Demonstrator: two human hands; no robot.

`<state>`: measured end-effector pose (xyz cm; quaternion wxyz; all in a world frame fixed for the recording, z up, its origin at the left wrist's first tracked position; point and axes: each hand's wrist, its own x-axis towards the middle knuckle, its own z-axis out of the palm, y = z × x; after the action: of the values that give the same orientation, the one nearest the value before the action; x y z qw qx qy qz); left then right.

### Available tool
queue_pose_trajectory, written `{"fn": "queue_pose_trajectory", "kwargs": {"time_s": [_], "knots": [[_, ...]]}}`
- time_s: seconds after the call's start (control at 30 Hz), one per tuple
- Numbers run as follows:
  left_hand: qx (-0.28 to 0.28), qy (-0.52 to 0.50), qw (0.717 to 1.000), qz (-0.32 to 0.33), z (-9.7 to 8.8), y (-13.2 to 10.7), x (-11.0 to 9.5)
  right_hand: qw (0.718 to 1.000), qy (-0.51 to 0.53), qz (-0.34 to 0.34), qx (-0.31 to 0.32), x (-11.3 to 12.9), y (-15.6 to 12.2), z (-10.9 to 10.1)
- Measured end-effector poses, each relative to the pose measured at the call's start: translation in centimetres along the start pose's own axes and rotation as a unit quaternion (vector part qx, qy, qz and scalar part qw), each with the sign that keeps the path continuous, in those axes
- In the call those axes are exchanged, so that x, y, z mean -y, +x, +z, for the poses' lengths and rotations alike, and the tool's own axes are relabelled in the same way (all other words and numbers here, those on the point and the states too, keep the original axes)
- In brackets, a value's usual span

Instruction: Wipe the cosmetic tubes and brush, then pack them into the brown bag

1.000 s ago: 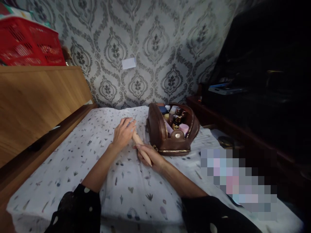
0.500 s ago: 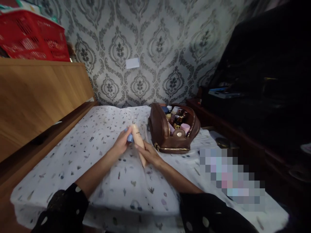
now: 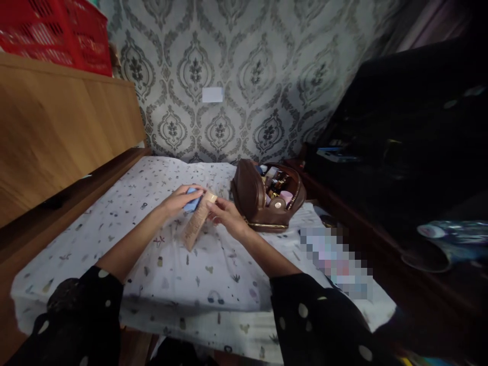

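Note:
A beige squeeze tube (image 3: 195,224) with a pale cap is tilted above the bedding, its flat end pointing down toward me. My right hand (image 3: 231,216) grips it near the cap end, thumb on the front. In my left hand (image 3: 179,199) is a small blue cloth-like piece (image 3: 192,202), pinched under the fingers against the cap side of the tube. Whether the blue piece is cloth or sponge is hard to tell. Just beyond my right hand stands an open brown cosmetic bag (image 3: 253,195), packed with several bottles and a pink-lidded jar (image 3: 285,197).
White patterned bedding (image 3: 160,284) lies under my hands. A wooden cabinet (image 3: 68,122) with a red basket (image 3: 86,38) borders the left. Patterned wallpaper (image 3: 263,86) rises behind. To the right are a blurred-out item (image 3: 339,264) and dark furniture (image 3: 389,132).
The tube has turned, so its lower end now points left instead of right and its printed side shows. My right hand has moved up to the cap end. The view has shifted slightly.

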<state>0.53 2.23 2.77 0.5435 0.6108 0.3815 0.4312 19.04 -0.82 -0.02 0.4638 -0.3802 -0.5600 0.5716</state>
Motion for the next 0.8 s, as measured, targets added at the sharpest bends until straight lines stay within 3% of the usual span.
{"fn": "queue_pose_trajectory", "kwargs": {"time_s": [0.13, 0.3, 0.4, 0.53, 0.6, 0.67, 0.73, 0.8], "knots": [[-0.02, 0.044, 0.998, 0.042, 0.6, -1.6, 1.7, 0.998, 0.054, 0.015, -0.033, -0.9, 0.2, 1.6], [-0.036, 0.133, 0.99, 0.01, 0.2, -3.6, 3.5, 0.995, 0.089, 0.036, -0.025, -1.0, 0.0, 0.4], [-0.05, 0.089, 0.995, -0.002, -0.5, -3.7, 4.1, 0.994, 0.101, 0.037, -0.027, -0.7, 0.1, -0.3], [-0.131, 0.019, 0.99, 0.043, -0.7, -2.8, 3.5, 0.995, 0.093, 0.01, -0.02, -0.7, 0.4, -0.4], [-0.194, 0.045, 0.976, 0.086, -0.3, -2.6, 2.4, 0.996, 0.084, -0.004, -0.016, -0.8, 0.5, -0.3], [-0.221, 0.096, 0.962, 0.129, 0.5, -2.6, 1.2, 0.996, 0.084, -0.014, -0.016, -1.0, 0.5, -0.3], [-0.187, 0.149, 0.957, 0.163, 1.8, -2.8, 0.5, 0.995, 0.097, -0.017, -0.015, -1.5, 0.4, -0.5], [-0.114, 0.212, 0.954, 0.181, 3.1, -2.9, 0.7, 0.993, 0.116, -0.012, -0.013, -2.2, 0.3, -0.8]]}}
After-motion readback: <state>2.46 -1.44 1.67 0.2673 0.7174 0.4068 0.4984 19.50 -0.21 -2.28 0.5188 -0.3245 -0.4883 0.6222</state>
